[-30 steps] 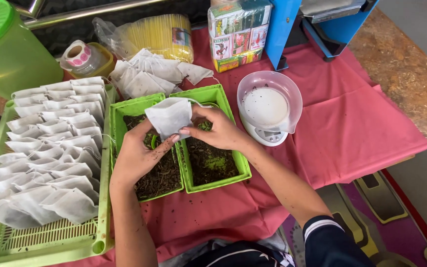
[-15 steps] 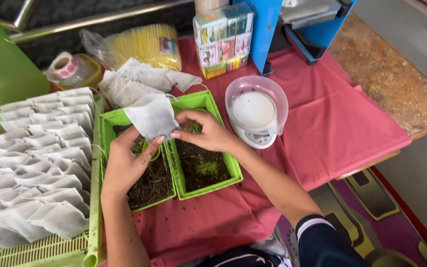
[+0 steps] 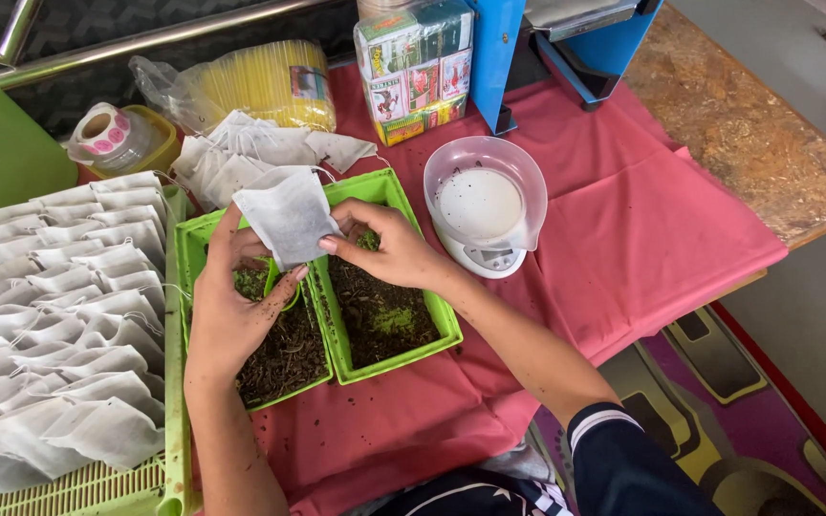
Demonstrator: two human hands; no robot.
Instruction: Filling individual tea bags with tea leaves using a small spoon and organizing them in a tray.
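above two green trays [image 3: 389, 191] of loose tea leaves [image 3: 384, 320], both hands [image 3: 313, 272] hold a white filter bag [image 3: 287, 215]

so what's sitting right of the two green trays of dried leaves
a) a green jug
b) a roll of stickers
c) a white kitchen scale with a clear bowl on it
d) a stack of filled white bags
c: the white kitchen scale with its clear bowl stands on the red cloth just right of the green trays; both hands hold a white filter bag over them.
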